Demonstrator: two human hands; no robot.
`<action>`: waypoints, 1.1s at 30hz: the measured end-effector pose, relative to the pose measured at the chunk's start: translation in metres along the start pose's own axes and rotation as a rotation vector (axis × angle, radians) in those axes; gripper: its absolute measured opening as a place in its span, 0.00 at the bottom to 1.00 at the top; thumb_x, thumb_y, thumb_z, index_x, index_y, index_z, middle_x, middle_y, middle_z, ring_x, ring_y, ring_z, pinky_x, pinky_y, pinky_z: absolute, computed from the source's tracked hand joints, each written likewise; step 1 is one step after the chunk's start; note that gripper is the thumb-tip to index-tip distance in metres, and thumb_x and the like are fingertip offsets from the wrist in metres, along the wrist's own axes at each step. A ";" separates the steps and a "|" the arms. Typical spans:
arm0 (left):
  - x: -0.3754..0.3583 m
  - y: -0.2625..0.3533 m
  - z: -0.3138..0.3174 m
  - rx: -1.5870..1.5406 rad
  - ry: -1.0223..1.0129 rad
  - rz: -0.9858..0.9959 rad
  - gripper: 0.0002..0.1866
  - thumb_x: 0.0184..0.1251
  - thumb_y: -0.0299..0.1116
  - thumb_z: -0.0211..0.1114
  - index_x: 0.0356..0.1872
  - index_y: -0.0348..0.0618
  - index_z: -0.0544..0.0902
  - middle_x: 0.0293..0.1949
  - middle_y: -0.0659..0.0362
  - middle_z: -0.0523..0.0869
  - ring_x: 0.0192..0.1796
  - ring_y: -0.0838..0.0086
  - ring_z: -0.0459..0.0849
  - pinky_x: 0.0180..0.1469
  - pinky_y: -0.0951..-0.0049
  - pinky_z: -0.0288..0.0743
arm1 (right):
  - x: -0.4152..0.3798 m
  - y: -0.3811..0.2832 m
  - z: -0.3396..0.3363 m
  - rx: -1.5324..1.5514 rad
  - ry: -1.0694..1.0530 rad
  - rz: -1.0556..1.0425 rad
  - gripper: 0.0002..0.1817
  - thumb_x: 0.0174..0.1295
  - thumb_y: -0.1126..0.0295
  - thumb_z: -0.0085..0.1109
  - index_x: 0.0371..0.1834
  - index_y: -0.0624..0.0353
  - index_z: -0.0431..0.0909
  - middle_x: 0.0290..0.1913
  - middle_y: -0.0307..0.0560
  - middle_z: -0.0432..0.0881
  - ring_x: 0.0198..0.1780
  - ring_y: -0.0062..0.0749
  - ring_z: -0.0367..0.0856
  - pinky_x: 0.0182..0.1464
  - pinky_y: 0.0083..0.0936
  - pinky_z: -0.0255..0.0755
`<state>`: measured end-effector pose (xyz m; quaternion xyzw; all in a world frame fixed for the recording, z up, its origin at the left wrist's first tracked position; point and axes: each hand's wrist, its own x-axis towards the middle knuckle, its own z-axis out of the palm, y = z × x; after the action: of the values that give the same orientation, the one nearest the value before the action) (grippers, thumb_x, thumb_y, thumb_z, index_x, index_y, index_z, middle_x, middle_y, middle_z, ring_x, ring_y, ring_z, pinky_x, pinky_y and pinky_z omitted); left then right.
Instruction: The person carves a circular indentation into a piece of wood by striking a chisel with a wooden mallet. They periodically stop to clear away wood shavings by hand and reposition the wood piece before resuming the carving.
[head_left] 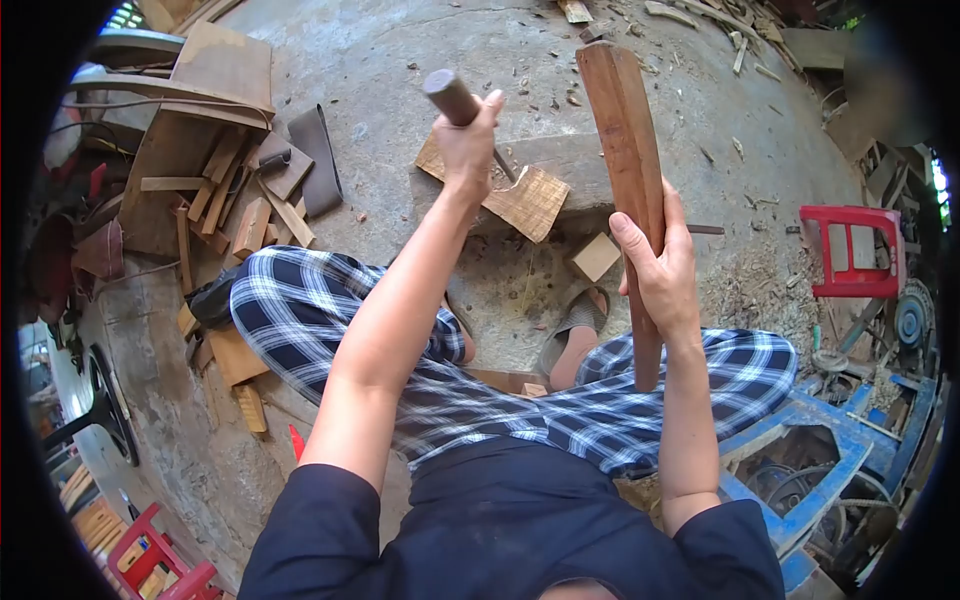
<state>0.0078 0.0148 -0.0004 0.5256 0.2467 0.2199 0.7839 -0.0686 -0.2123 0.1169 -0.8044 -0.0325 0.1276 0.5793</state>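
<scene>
My left hand (466,152) is wrapped round the handle of a chisel (452,97), which stands tilted. Its dark blade reaches down to a flat piece of light wood (530,203) with a notch in its upper edge. That piece rests on a thick wooden block (575,168) on the floor. In my right hand (664,275) is a long, reddish-brown wooden club (622,125), gripped around its narrower part. The club's broad end points away from me, raised clear of the chisel, and its thin end hangs over my lap.
A small wood block (597,257) lies near my sandalled foot (575,345). Offcuts (222,170) are heaped on the left. To the right stand a red plastic stool (853,252) and a blue metal frame (800,440). Wood shavings (750,270) litter the concrete floor.
</scene>
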 end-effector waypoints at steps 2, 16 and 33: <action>0.002 0.005 -0.009 0.012 -0.015 0.059 0.12 0.62 0.31 0.79 0.31 0.47 0.80 0.28 0.66 0.81 0.31 0.81 0.79 0.37 0.76 0.72 | -0.003 0.002 0.001 0.017 0.001 0.008 0.38 0.68 0.54 0.68 0.76 0.56 0.64 0.45 0.48 0.83 0.29 0.22 0.80 0.21 0.18 0.75; -0.020 -0.007 0.013 0.190 -0.220 0.114 0.15 0.65 0.32 0.78 0.25 0.49 0.77 0.24 0.73 0.74 0.28 0.88 0.69 0.31 0.79 0.64 | 0.000 -0.003 0.007 -0.015 -0.004 -0.050 0.36 0.70 0.56 0.67 0.75 0.59 0.64 0.39 0.40 0.79 0.23 0.17 0.76 0.20 0.15 0.72; -0.045 -0.055 0.023 0.271 -0.402 0.270 0.09 0.58 0.24 0.73 0.37 0.40 0.83 0.35 0.52 0.89 0.37 0.76 0.85 0.43 0.70 0.80 | 0.007 -0.022 0.021 -0.186 0.044 -0.265 0.37 0.68 0.59 0.66 0.77 0.49 0.60 0.49 0.63 0.88 0.51 0.57 0.89 0.51 0.46 0.83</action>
<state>-0.0084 -0.0482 -0.0375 0.6869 0.0409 0.1786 0.7033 -0.0646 -0.1838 0.1303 -0.8458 -0.1372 0.0290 0.5148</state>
